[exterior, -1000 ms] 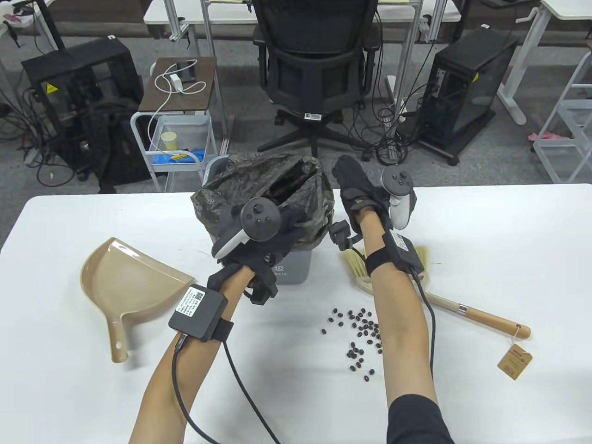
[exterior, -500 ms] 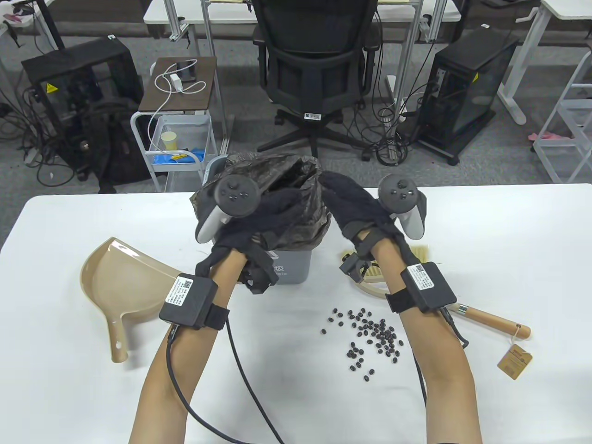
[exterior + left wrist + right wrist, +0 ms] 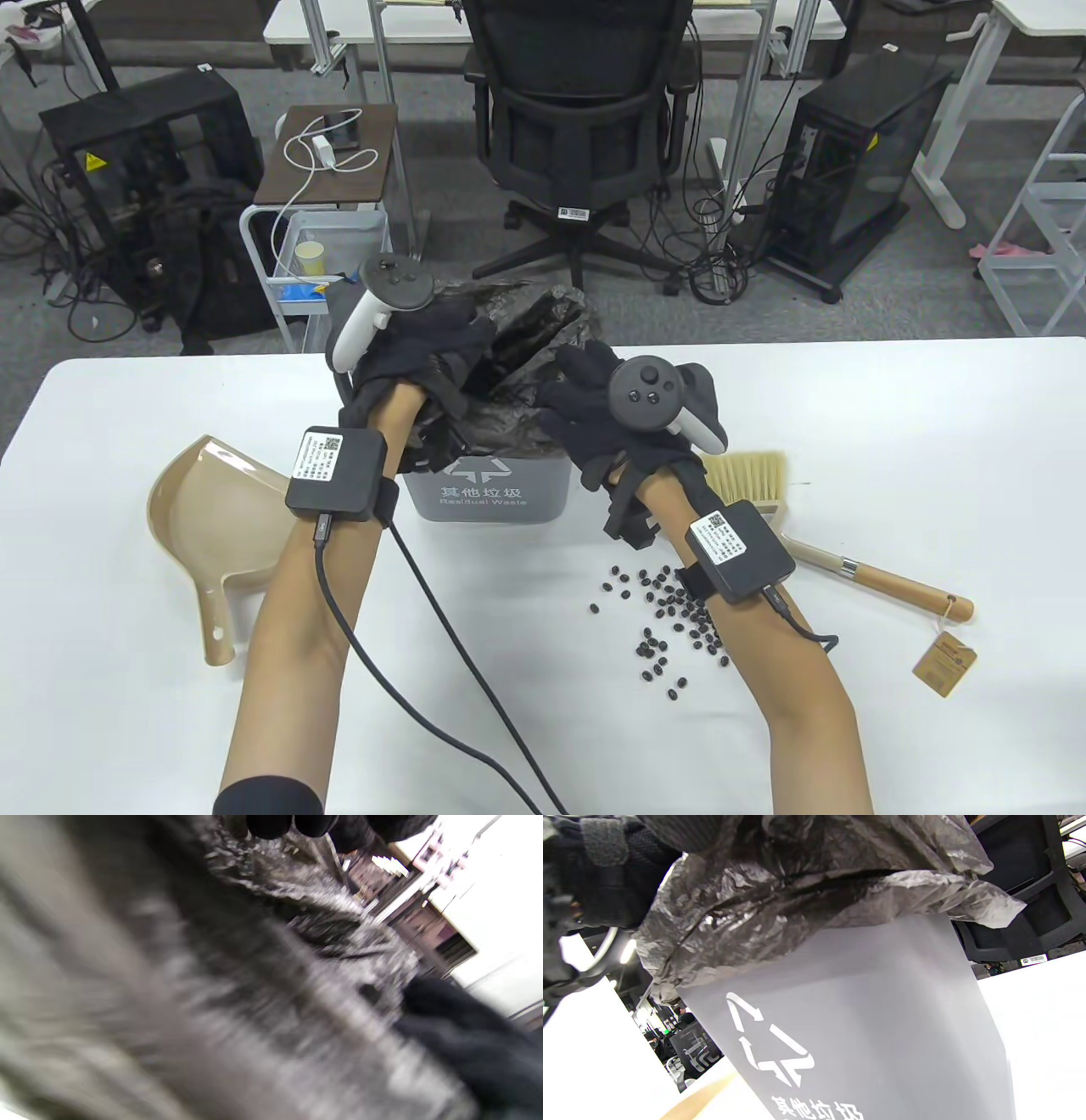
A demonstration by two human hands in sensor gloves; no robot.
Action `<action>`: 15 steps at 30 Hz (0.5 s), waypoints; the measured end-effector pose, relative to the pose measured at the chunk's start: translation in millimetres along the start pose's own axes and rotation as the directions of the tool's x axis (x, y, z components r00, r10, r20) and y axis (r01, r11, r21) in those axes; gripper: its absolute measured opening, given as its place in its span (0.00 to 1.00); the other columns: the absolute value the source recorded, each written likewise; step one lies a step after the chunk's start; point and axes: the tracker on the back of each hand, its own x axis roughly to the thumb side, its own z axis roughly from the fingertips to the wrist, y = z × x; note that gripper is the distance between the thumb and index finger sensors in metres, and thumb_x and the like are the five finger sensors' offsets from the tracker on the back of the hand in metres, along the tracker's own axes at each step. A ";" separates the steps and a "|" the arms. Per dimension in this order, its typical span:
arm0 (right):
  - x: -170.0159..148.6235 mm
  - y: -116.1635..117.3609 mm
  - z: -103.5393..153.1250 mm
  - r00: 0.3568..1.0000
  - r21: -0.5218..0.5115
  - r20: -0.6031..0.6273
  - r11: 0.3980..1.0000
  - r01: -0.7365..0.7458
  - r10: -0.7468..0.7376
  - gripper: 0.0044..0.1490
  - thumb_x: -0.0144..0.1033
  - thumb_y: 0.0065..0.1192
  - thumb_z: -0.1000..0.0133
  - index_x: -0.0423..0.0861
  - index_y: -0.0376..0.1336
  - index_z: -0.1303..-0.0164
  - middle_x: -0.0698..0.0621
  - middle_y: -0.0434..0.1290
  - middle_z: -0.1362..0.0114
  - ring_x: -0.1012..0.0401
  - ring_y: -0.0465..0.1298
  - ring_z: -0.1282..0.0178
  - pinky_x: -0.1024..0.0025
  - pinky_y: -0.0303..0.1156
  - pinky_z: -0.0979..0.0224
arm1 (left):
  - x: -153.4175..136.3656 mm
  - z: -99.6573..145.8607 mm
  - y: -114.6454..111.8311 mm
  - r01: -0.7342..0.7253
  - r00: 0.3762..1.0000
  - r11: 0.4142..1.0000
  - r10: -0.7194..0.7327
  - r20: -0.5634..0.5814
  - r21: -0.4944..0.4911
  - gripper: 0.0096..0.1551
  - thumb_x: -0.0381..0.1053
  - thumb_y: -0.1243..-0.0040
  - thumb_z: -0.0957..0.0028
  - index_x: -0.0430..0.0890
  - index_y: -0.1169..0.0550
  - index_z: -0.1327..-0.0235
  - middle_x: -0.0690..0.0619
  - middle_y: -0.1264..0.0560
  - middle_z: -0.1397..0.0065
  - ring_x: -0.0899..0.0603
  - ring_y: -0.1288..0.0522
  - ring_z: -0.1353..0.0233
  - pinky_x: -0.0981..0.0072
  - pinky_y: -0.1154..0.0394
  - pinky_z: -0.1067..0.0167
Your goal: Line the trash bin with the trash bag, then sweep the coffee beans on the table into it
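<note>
A grey trash bin (image 3: 479,492) with a white recycling mark (image 3: 772,1052) stands at the table's far middle. A crumpled black trash bag (image 3: 534,327) sits in its mouth and bunches over the rim (image 3: 780,899). My left hand (image 3: 416,356) grips the bag at the bin's left rim; its fingertips (image 3: 292,821) show above the blurred plastic (image 3: 322,929). At the right front rim my right hand (image 3: 590,395) holds the bag. Coffee beans (image 3: 670,611) lie scattered in front of the bin, partly under my right forearm.
A tan dustpan (image 3: 212,509) lies left of the bin. On the right is a brush (image 3: 755,475) with a wooden handle (image 3: 904,587) and a paper tag (image 3: 943,662). Beyond the table's far edge stand an office chair (image 3: 585,110) and a small cart (image 3: 331,246).
Both hands moved: the left went up to the bin's left rim, the right came down and left onto the bag. The bag no longer hangs over the bin's front, so the label shows.
</note>
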 end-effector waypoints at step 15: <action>-6.3 -0.6 -1.2 1.000 -0.007 0.012 1.000 0.023 -0.023 0.32 0.55 0.52 0.41 0.50 0.63 0.30 0.49 0.47 0.12 0.44 0.34 0.17 0.48 0.34 0.19 | -50.0 -32.4 31.2 -0.203 0.978 0.979 0.202 -0.050 -0.021 0.42 0.66 0.51 0.34 0.54 0.48 0.12 0.59 0.60 0.07 0.49 0.71 0.11 0.38 0.71 0.18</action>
